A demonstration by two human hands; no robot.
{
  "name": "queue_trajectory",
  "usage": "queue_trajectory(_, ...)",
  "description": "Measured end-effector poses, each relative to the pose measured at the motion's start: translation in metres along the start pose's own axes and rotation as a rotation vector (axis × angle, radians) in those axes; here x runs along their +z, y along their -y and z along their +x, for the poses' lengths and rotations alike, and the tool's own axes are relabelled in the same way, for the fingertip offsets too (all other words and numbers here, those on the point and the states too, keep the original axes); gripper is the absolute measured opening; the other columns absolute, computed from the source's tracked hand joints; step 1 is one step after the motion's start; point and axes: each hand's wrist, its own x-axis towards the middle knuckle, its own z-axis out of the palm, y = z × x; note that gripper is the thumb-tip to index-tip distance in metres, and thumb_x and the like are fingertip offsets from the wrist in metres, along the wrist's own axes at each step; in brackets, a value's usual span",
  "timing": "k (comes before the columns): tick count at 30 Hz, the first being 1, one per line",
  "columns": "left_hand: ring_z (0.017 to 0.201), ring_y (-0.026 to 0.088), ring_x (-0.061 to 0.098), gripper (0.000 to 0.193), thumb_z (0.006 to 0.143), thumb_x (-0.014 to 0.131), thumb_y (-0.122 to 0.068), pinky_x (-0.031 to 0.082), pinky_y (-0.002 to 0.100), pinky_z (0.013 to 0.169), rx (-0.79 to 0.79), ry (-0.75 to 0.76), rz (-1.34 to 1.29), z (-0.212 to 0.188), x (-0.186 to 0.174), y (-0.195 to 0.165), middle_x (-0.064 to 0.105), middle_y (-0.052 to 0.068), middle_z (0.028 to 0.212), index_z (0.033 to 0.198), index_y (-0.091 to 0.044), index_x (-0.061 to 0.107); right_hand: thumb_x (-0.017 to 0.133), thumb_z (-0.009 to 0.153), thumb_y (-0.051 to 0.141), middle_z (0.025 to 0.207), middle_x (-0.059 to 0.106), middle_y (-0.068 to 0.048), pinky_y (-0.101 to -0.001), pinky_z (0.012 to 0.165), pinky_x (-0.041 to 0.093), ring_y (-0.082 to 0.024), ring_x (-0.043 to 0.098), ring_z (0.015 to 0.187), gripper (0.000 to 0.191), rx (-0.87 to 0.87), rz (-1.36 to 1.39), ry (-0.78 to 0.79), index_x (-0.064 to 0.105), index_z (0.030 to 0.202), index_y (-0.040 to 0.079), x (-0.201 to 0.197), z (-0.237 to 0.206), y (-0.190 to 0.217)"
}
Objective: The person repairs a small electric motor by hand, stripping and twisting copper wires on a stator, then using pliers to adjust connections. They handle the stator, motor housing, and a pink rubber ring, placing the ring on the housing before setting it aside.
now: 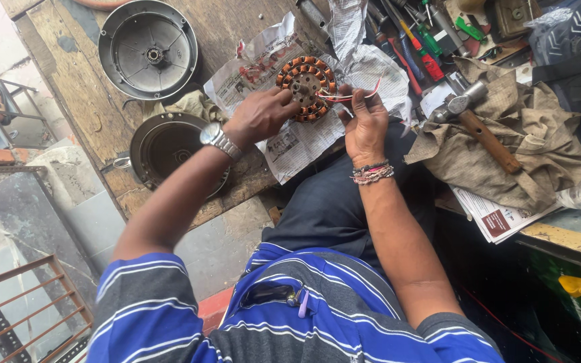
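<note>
Copper-wound stator [306,87] steadied in our left hand [258,115]; our right hand [366,126] pinches its lead wires [351,96]. Tugging too hard could snap them at the winding.

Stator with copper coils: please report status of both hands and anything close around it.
Left hand grips stator edge. Right hand pinches its red and white wires. Stator on newspaper; hammer lies apart.

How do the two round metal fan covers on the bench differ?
The upper cover lies fully in view, pale grey inside, with a hub at its centre. The lower cover is darker inside and partly hidden by the left forearm. Both are round, shallow metal shells lying open side up on the wooden bench.
</note>
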Motion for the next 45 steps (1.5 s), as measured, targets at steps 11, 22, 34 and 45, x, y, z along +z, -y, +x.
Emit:
queue_trajectory(11, 0.081, 0.025, 0.062, 0.032, 0.082, 0.082, -0.035, 0.039, 0.042, 0.073, -0.852, -0.423, -0.205, 0.028, 0.03, -0.087, 0.061, 0.006, 0.091, 0.098, -0.011, 0.068, 0.075, 0.099, 0.032, 0.095, 0.077, -0.007, -0.0229, 0.083, 0.053, -0.012, 0.071, 0.089, 0.031, -0.309, -0.34, 0.17, 0.069, 0.112, 0.004, 0.021, -0.017, 0.008)
queue_trajectory(22, 0.077, 0.023, 0.062, 0.015, 0.09, 0.074, -0.028, 0.038, 0.042, 0.079, -1.094, -0.468, -0.389, 0.035, 0.048, -0.086, 0.063, 0.003, 0.084, 0.09, -0.013, 0.075, 0.078, 0.095, 0.011, 0.095, 0.075, -0.009, -0.0356, 0.073, 0.056, -0.021, 0.068, 0.082, 0.03, -0.695, -1.231, 0.559, 0.074, 0.125, 0.008, 0.035, -0.016, 0.052)
queue_trajectory(34, 0.08, 0.022, 0.063, 0.019, 0.085, 0.078, -0.026, 0.037, 0.043, 0.078, -1.004, -0.561, -0.209, 0.03, 0.048, -0.087, 0.062, 0.002, 0.088, 0.089, -0.013, 0.066, 0.069, 0.102, 0.006, 0.103, 0.076, -0.011, -0.0343, 0.083, 0.058, -0.023, 0.074, 0.095, 0.015, -0.673, -1.172, 0.385, 0.072, 0.116, 0.003, 0.038, -0.023, 0.038)
queue_trajectory(45, 0.085, 0.021, 0.061, 0.017, 0.087, 0.077, -0.027, 0.035, 0.041, 0.079, -0.951, -0.547, -0.162, 0.03, 0.043, -0.084, 0.061, 0.002, 0.092, 0.094, -0.014, 0.069, 0.064, 0.105, 0.007, 0.099, 0.078, -0.006, -0.0207, 0.069, 0.059, -0.007, 0.072, 0.082, 0.017, -0.346, -0.888, 0.289, 0.071, 0.118, 0.0, 0.021, -0.014, 0.026)
